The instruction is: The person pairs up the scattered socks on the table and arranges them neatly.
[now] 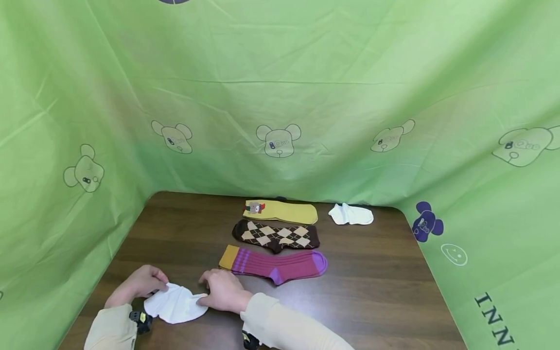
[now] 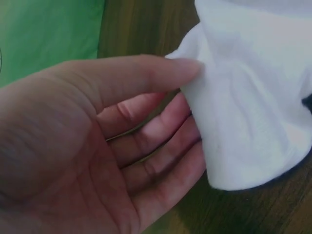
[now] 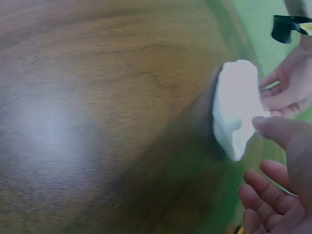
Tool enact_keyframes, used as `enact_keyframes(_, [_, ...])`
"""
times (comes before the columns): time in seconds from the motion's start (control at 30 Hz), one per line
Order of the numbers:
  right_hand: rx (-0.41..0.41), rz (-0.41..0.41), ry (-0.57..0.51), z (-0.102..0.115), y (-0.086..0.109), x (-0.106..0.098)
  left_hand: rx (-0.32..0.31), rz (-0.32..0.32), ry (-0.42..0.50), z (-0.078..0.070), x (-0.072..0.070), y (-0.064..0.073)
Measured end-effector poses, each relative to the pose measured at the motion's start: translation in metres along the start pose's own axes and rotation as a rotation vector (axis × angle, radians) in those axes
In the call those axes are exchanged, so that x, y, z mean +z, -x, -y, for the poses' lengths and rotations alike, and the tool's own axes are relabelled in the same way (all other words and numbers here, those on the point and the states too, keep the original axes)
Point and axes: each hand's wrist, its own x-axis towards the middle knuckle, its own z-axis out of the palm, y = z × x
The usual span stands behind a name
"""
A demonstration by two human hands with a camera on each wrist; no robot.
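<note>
A white ankle sock (image 1: pixel 177 305) lies at the front left of the wooden table. My left hand (image 1: pixel 146 282) pinches its left side, the thumb on top and the fingers behind the cloth, as the left wrist view (image 2: pixel 112 126) shows up close. At the sock's other end is my right hand (image 1: pixel 225 290). Its thumb (image 3: pixel 278 129) touches the edge of the white cloth (image 3: pixel 238 107) in the right wrist view, while the other fingers stay apart from it, loosely bent.
Beyond the right hand lie magenta socks (image 1: pixel 293 265) with mustard cuffs, brown argyle socks (image 1: pixel 277 235) and yellow socks (image 1: pixel 288 212), stacked in rows. Another white sock (image 1: pixel 352 214) is at the back right. Green printed cloth (image 1: pixel 280 97) surrounds the wooden table (image 1: pixel 376 296).
</note>
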Motion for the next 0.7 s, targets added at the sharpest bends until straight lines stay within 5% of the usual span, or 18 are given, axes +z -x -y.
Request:
enact_keyframes(0.37, [0.002,-0.004,0.06,-0.009,0.004,0.009,0.005,0.069,0.115,-0.008,0.0,-0.002])
enact_keyframes(0.7, [0.0,0.037,0.081,-0.01,0.006,0.008,0.023,0.075,0.119,-0.01,0.001,-0.002])
